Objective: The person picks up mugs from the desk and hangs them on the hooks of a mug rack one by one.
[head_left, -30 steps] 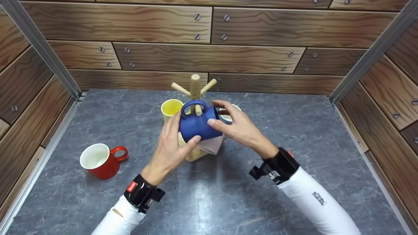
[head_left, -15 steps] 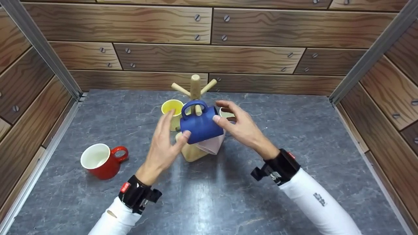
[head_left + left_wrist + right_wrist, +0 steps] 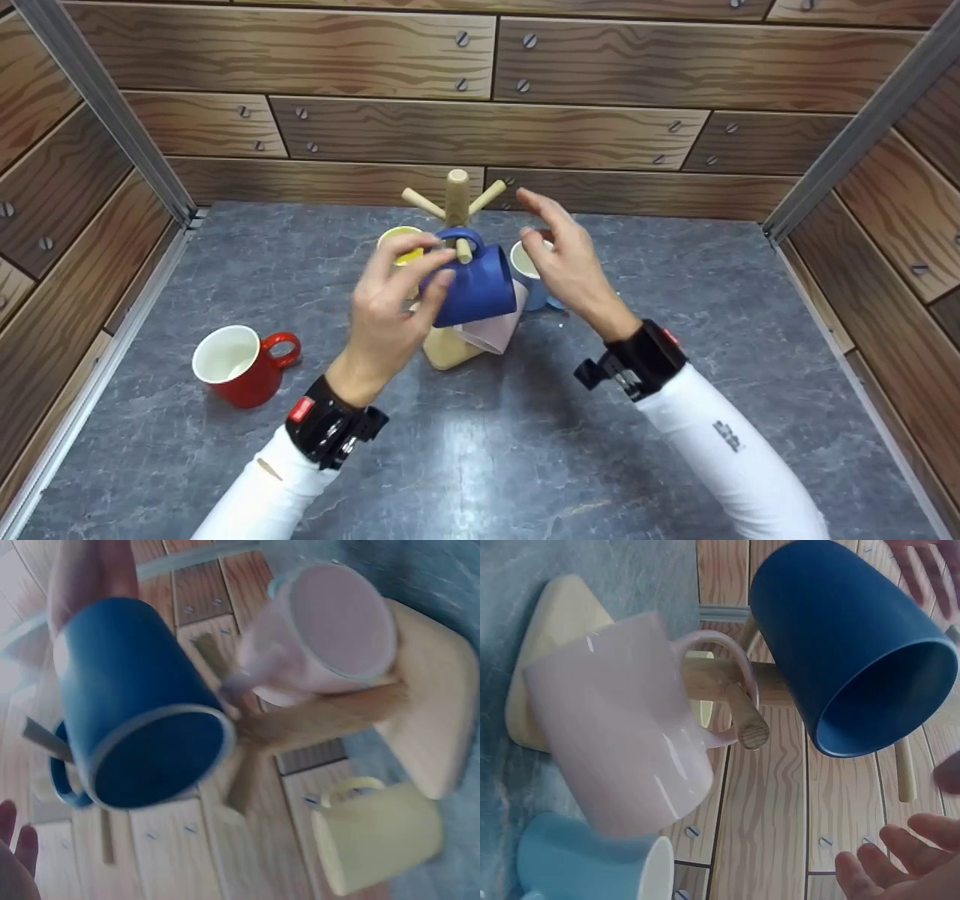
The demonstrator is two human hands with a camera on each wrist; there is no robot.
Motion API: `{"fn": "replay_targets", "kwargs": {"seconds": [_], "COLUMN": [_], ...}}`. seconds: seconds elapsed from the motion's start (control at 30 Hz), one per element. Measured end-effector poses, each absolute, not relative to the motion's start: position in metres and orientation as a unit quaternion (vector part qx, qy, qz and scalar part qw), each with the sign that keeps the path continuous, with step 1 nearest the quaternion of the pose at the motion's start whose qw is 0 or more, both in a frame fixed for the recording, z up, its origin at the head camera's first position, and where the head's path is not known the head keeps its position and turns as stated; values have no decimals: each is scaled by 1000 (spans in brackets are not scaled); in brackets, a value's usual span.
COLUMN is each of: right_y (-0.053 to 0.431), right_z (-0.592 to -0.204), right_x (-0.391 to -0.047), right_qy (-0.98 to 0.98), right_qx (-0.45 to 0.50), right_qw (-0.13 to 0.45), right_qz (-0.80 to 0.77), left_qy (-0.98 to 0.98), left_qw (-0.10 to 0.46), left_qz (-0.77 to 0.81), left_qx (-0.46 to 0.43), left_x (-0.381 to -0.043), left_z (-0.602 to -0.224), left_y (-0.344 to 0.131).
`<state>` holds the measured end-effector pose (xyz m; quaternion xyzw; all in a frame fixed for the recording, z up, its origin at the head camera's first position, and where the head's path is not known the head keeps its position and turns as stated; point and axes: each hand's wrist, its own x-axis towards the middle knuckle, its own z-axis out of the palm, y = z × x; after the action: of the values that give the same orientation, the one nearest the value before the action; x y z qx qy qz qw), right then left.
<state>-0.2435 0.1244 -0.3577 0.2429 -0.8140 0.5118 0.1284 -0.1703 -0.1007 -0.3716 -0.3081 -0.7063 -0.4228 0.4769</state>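
Note:
A dark blue mug [image 3: 476, 289] hangs tilted by its handle on a front peg of a wooden mug tree [image 3: 457, 196]. My left hand [image 3: 390, 307] is at its left end, fingers loosely bent and overlapping the handle in the head view. The right wrist view shows these left fingers [image 3: 930, 574] spread beside the mug. To the right, my right hand [image 3: 570, 259] is raised and apart from the mug, its fingers relaxed around nothing. Below the blue mug, a pink mug [image 3: 622, 720] hangs by its handle on a lower peg.
A red mug [image 3: 247, 375] with a white inside stands at the left on the grey tabletop [image 3: 480, 465]. Behind the tree stand a yellow mug [image 3: 382, 836] at left and a light blue mug [image 3: 577, 855] at right. Wood-patterned walls [image 3: 600, 60] enclose the table.
My left hand draws back from the mug, then comes in again higher, near the handle. My right hand moves up and away from the mug's rim. The blue mug stays on its peg.

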Motion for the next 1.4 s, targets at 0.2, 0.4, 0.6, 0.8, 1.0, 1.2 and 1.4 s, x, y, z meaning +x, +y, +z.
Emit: {"fn": "replay_targets", "kwargs": {"seconds": [0.2, 0.4, 0.6, 0.8, 1.0, 1.2, 1.4], "right_y": [116, 109, 107, 106, 109, 110, 115], "right_z": [-351, -348, -349, -342, -340, -342, -344], "right_x": [-257, -268, -273, -279, -283, -284, -280], "right_qy": [-827, -831, -832, -820, -812, -797, -784], "right_qx": [252, 259, 243, 222, 216, 209, 211], "right_qw": [163, 206, 235, 199, 169, 161, 160], "right_qz": [475, 448, 439, 488, 515, 544, 562], "left_qy": [-736, -749, -745, -750, -747, -734, -730], "left_qw": [451, 441, 456, 458, 457, 463, 462], "left_qz": [-378, -379, -376, -376, -384, -400, -412], "left_qx": [-334, -318, -309, -293, -293, -295, -290], "left_x": [-176, -180, -181, -181, -184, -185, -183], "left_z": [-365, -372, -375, -372, -371, -375, -376], "left_y": [-87, -84, -81, -79, -78, -80, -84]}}
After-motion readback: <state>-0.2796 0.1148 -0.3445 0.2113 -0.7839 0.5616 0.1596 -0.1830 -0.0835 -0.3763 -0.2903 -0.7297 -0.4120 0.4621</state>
